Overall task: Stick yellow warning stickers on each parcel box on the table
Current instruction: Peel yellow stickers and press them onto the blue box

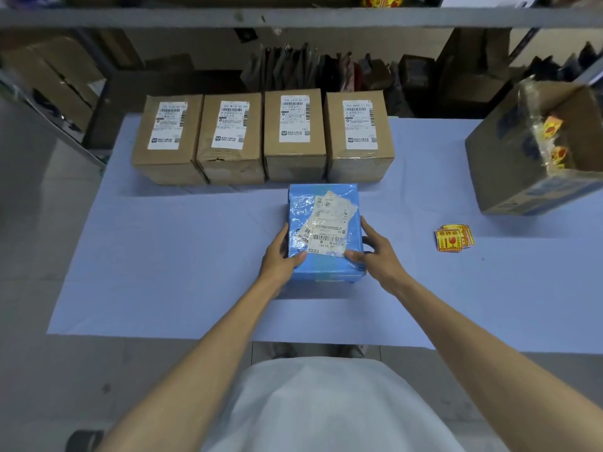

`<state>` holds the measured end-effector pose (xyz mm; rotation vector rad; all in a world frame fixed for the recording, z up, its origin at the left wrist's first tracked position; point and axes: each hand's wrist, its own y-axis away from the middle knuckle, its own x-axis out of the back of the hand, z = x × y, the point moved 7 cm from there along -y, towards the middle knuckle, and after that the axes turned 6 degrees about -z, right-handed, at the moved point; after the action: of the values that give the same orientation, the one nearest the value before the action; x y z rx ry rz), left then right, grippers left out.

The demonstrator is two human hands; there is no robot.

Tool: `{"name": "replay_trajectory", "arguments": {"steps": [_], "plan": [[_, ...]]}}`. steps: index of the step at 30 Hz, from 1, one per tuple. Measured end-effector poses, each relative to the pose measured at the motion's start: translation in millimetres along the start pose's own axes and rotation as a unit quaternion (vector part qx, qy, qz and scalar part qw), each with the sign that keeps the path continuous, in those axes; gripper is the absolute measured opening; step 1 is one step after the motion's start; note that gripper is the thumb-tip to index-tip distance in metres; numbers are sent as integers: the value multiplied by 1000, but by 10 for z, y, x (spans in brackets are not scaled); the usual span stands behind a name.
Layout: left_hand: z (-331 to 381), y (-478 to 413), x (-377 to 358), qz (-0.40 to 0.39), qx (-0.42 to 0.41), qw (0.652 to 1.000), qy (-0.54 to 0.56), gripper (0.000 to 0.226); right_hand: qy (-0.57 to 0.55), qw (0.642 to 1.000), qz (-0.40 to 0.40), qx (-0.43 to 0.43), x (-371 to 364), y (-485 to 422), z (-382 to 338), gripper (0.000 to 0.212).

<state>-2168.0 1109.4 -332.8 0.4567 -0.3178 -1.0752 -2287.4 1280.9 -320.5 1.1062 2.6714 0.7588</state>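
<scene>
Both hands are on the blue parcel (323, 223) at the middle of the tabletop (163, 256): the left hand (280, 254) and right hand (377, 251) grip its near sides, thumbs on top. I'd say it's being placed for labelling, with no sticker on it yet. Next, one hand must let go and reach right to the yellow stickers (453, 238). A row of brown boxes (295, 138) waits behind, beside an open carton (509, 177). The pale blue tabletop stands under storeroom shelves (293, 17).

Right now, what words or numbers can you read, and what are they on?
Nothing is clear enough to quote.
White labels on brown boxes: barcodes, print too blurred.
Labels on blue parcel: barcodes, print too small.
The yellow stickers: red glass sign, characters blurred.
The open carton: blue print, unreadable.
</scene>
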Motion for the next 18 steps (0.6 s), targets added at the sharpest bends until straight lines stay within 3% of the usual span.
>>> {"name": "replay_trajectory", "arguments": {"steps": [6, 18], "plan": [[-2, 19, -1, -5, 8, 1000, 8, 74, -18, 999, 6, 30, -88, 106, 59, 70], [17, -44, -461, -12, 6, 1000, 10, 78, -25, 999, 14, 21, 403, 128, 81, 67]]}}
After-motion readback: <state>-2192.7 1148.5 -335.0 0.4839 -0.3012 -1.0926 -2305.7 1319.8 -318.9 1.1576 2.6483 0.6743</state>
